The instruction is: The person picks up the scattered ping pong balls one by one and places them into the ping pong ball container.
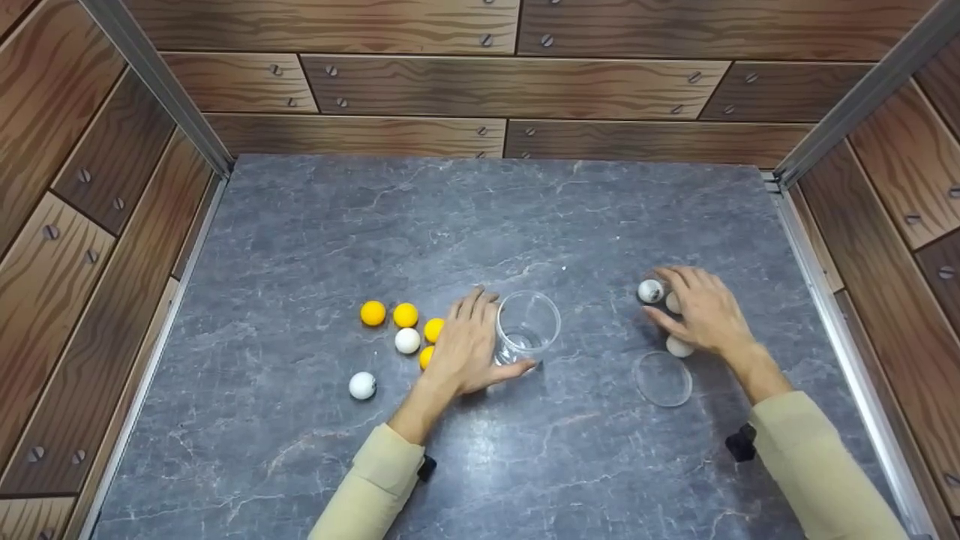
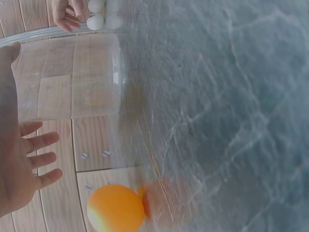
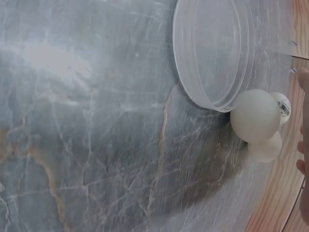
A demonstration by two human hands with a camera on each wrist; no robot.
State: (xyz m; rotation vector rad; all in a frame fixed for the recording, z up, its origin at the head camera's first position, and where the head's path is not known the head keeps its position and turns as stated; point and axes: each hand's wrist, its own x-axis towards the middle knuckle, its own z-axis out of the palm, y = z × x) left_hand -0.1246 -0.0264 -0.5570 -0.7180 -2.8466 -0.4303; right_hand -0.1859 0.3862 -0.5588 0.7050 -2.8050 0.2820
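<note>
My left hand point(image 1: 469, 349) is at the left side of a clear plastic jar point(image 1: 529, 322), which stands upright with its mouth up. The fingers are extended along its far left and the thumb reaches across its near side. In the left wrist view the jar point(image 2: 72, 77) shows see-through beyond the spread fingers. My right hand point(image 1: 701, 307) hovers with loosely bent fingers over white ping-pong balls. One white ball point(image 1: 650, 291) shows between thumb and fingers, and another point(image 1: 679, 346) lies under the palm's near edge. A third is partly hidden by the hand.
A clear round lid point(image 1: 664, 379) lies flat just nearer than the right-hand balls. Several orange ping-pong balls point(image 1: 373, 313), a white ball point(image 1: 407, 341) and a printed white ball point(image 1: 362, 385) lie left of my left hand. Wood-patterned panels point(image 1: 517, 86) border the marbled table point(image 1: 450, 217).
</note>
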